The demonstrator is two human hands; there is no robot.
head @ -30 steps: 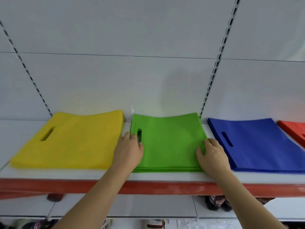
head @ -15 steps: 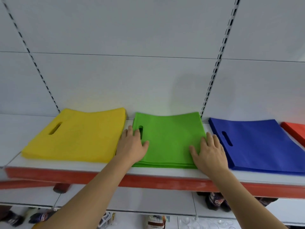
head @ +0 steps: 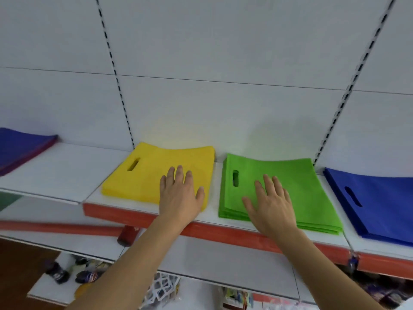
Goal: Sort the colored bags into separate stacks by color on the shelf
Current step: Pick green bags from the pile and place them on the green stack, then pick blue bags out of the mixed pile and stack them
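White shelf [head: 143, 203] with a red front lip, seen from the head camera. Three flat stacks of bags lie side by side along it. At centre, slightly toward 9 o'clock, lies the yellow stack [head: 143, 175], its handle slot toward 10 o'clock. Just beside it at 3 o'clock, with a narrow strip of bare shelf between, lies the green stack [head: 306, 189], several layers showing at its front edge. Farther toward 3 o'clock, close to but apart from the green one, lies the blue stack [head: 384, 202], cut off by the frame edge. The left hand [head: 180, 198] rests flat on the yellow stack near its 5 o'clock corner, fingers straight and slightly spread, gripping nothing. The right hand [head: 270, 204] rests flat on the green stack near its 7 o'clock corner, fingers likewise extended and spread, gripping nothing. At far 9 o'clock, on a neighbouring shelf section, lies another dark blue pile [head: 20, 146], well apart from the rest. A lower shelf at 6 o'clock holds blurred bottles [head: 73, 272].
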